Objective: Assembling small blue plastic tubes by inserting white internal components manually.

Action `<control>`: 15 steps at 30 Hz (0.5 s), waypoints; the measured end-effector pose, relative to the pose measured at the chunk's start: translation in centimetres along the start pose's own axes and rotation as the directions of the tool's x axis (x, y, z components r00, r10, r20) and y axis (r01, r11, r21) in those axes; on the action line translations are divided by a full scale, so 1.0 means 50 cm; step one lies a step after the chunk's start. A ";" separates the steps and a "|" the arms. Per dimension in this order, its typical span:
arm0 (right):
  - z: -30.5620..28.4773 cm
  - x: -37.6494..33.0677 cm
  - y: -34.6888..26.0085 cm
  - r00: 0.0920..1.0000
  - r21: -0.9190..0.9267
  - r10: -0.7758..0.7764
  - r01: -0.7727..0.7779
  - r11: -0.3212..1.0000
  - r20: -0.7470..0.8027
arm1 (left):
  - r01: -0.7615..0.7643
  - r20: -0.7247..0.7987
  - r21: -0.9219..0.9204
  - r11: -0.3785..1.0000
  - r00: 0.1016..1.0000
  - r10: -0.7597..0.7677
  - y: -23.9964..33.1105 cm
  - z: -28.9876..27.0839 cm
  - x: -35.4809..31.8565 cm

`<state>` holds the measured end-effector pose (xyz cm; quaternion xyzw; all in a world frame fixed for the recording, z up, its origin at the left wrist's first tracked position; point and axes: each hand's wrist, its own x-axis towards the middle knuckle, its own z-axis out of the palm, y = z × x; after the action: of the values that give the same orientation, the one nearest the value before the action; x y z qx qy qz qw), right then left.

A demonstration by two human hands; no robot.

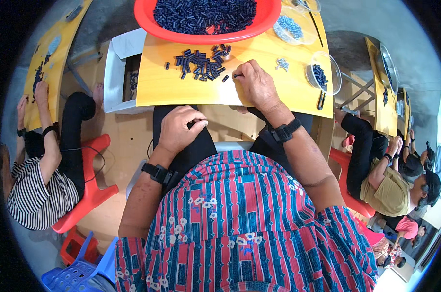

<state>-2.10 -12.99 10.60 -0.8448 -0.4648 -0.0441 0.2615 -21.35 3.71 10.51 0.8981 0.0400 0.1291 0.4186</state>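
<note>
At the far left we see a co-worker in a striped top (33,192) seated on a red stool (91,190), hands on a separate yellow board (45,73); bare floor lies between that person and us.

Our left hand (179,129) rests on our dark trouser leg, below the near edge of the worktop (152,85) and off it altogether. Its grip is curled together, with a small dark bit just showing at the fingertips; we cannot tell what that bit is. A black wrist strap (157,173) sits behind it.

On the worktop the loose pile of small black tubes (201,62) lies toward the far side, just below the red basin (147,19) that holds many more of them. A bare strip of yellow surface runs between the pile and the near edge, and more open surface lies left of the pile.

Our right hand (254,85) lies flat-wristed on the worktop just right of the pile, thumb and forefinger pinched together on a single black tube (236,76). One stray tube (225,78) lies between that pinch and the pile.

Further right, a small cluster of silvery bits (282,63) lies near the knuckles, then a clear bowl (330,78) with dark tubes at the worktop's right edge. Beyond that edge sits another person in a tan top (390,194).
</note>
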 end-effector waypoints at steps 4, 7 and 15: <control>-0.021 -0.013 -0.014 0.994 0.266 0.106 -0.103 0.958 0.001 | 0.122 0.085 -0.147 0.982 0.990 -0.110 0.009 0.007 0.005; -0.029 -0.030 -0.025 0.986 0.369 0.167 -0.157 0.916 0.004 | 0.182 0.141 -0.300 0.937 0.979 -0.145 0.031 0.012 0.023; -0.055 -0.064 -0.116 0.901 0.768 0.331 -0.418 0.486 0.281 | 0.160 0.012 -0.635 0.756 0.980 -0.197 0.059 0.052 0.046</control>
<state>-8.16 -14.26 14.29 -0.7106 -0.2490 0.2716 0.5994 -18.57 0.31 11.60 0.6930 0.0913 0.1192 0.7051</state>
